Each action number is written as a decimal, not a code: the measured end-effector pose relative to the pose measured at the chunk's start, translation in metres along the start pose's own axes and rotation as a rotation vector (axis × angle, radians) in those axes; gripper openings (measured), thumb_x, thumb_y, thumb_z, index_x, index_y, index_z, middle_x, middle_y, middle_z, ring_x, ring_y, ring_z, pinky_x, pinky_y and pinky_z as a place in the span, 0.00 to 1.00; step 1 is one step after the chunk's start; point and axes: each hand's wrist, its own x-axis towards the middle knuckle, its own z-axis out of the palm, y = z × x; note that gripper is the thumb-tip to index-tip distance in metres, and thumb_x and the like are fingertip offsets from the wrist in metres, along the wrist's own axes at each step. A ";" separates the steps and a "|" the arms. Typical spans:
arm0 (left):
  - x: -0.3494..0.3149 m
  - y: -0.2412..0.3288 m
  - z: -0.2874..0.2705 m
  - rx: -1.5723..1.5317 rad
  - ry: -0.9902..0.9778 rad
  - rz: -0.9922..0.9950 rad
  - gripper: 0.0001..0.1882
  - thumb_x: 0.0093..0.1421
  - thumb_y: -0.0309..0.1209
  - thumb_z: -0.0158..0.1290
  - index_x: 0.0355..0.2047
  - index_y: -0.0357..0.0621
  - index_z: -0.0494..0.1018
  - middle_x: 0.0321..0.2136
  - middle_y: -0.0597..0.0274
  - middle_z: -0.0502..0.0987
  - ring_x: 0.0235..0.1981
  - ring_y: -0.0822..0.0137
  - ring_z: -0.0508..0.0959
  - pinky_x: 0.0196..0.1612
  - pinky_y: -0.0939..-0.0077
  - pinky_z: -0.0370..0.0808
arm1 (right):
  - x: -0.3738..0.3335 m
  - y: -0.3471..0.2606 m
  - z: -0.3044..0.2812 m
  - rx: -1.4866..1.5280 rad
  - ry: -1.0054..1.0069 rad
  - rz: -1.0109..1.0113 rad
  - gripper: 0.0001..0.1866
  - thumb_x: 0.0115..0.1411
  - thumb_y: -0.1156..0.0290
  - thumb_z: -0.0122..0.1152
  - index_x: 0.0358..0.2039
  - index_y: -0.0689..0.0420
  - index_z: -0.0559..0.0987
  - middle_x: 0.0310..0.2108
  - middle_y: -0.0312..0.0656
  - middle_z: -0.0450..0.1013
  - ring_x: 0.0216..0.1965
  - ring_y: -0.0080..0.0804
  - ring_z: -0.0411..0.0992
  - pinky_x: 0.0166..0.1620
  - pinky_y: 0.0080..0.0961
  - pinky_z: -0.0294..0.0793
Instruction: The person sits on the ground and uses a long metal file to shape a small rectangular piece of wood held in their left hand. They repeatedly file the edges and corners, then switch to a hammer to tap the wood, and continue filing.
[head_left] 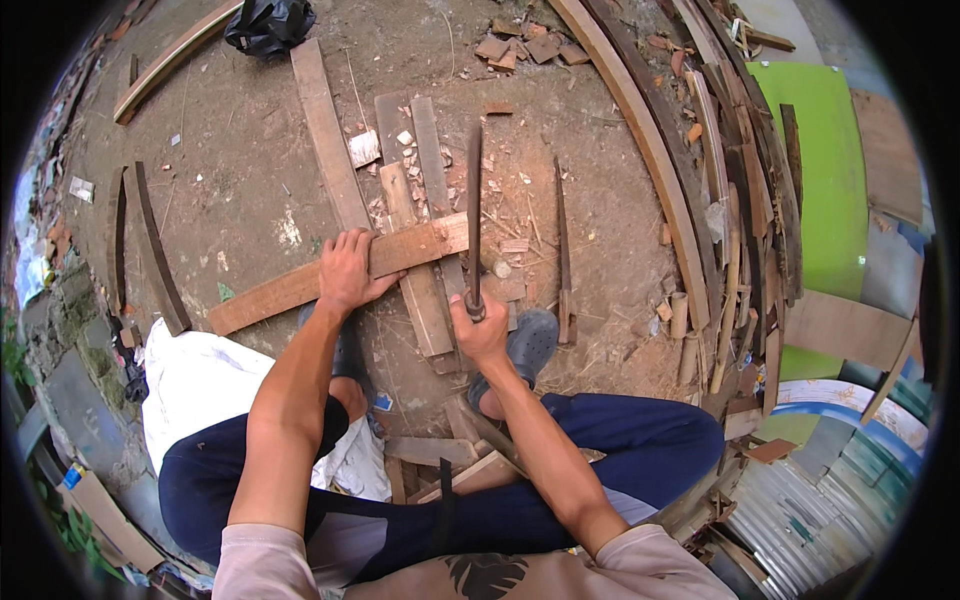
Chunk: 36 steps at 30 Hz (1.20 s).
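A wooden plank (290, 290) lies slanted in front of me, across other boards. My left hand (350, 268) grips its upper edge, fingers over the far side and thumb toward me. The plank's right end looks pale and freshly cut. Closed around a handle, my right hand (478, 325) holds a machete (475, 200), its long dark blade pointing away from me beside that pale end. Whether the blade touches the wood I cannot tell. Under the plank lies a lighter board (425, 310), running away from me between my feet.
Wood chips and broken bits litter the ground around a long board (328, 130). A thin dark tool with a wooden handle (565, 300) lies to the right. Long timbers (650, 130) are stacked further right, near a green panel (815, 170). A white sack (200, 380) sits by my left knee.
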 end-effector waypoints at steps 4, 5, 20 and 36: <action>0.003 0.005 -0.005 -0.020 -0.009 0.006 0.40 0.42 0.55 0.68 0.48 0.40 0.70 0.42 0.55 0.73 0.45 0.54 0.73 0.49 0.59 0.67 | 0.011 0.048 0.014 -0.082 -0.010 0.058 0.11 0.55 0.67 0.61 0.30 0.63 0.80 0.23 0.53 0.77 0.27 0.47 0.78 0.33 0.36 0.74; 0.006 0.002 -0.005 -0.020 0.003 0.014 0.40 0.42 0.55 0.68 0.48 0.40 0.69 0.41 0.55 0.73 0.45 0.54 0.73 0.49 0.59 0.67 | 0.015 0.047 0.014 -0.116 -0.042 0.121 0.11 0.55 0.67 0.61 0.30 0.63 0.80 0.22 0.52 0.77 0.26 0.46 0.78 0.32 0.36 0.73; 0.003 0.002 -0.006 -0.005 0.013 -0.004 0.41 0.43 0.57 0.67 0.48 0.40 0.69 0.41 0.55 0.73 0.46 0.55 0.73 0.50 0.60 0.66 | 0.004 0.024 0.013 0.078 0.023 0.021 0.17 0.54 0.60 0.62 0.34 0.63 0.81 0.26 0.59 0.77 0.33 0.59 0.77 0.38 0.44 0.75; 0.001 0.006 -0.005 0.014 0.016 -0.013 0.41 0.45 0.59 0.66 0.49 0.41 0.69 0.43 0.57 0.73 0.48 0.56 0.72 0.52 0.59 0.65 | -0.016 0.036 0.001 -0.087 0.119 0.060 0.20 0.56 0.58 0.61 0.38 0.64 0.80 0.30 0.61 0.77 0.37 0.63 0.76 0.42 0.49 0.75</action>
